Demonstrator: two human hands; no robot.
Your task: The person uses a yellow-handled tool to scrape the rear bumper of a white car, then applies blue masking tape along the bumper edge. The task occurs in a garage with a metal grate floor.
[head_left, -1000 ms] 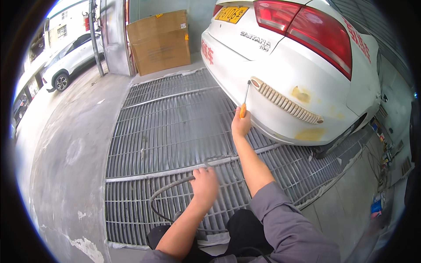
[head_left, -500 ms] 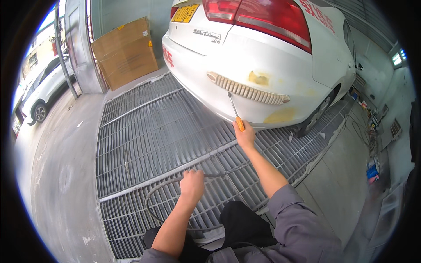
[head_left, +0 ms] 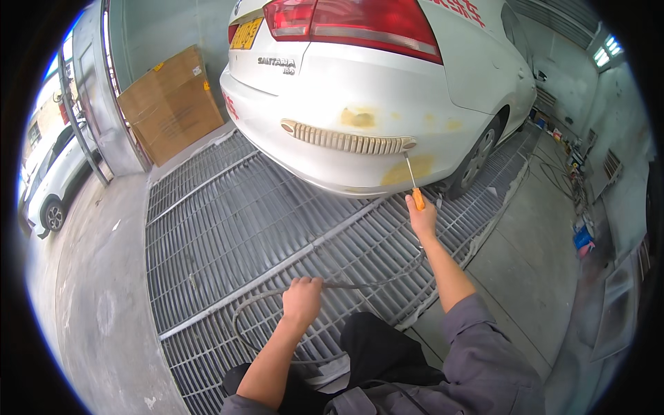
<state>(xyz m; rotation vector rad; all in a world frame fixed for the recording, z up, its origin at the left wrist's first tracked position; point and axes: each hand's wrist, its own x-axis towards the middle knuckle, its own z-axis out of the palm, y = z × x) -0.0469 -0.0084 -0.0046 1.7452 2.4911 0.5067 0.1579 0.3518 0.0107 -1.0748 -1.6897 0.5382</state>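
My right hand (head_left: 422, 218) grips an orange-handled screwdriver (head_left: 415, 190) whose metal tip touches the right end of the ribbed trim strip (head_left: 346, 140) on the rear bumper of a white car (head_left: 387, 90). Yellowish filler patches mark the bumper near the tip. My left hand (head_left: 302, 301) is closed around a thin dark hose (head_left: 360, 285) that loops over the metal floor grating (head_left: 235, 228). My grey sleeve shows at the lower right, and I am crouched low behind the car.
A large cardboard box (head_left: 171, 104) leans against the wall to the left of the car. A second white car (head_left: 48, 183) stands outside at far left. Small containers and clutter (head_left: 582, 238) line the concrete floor by the right wall.
The view swung so the bumper fills more of the frame. My right hand carried the screwdriver from the left end of the trim strip to its right end. My left hand stays on the hose.
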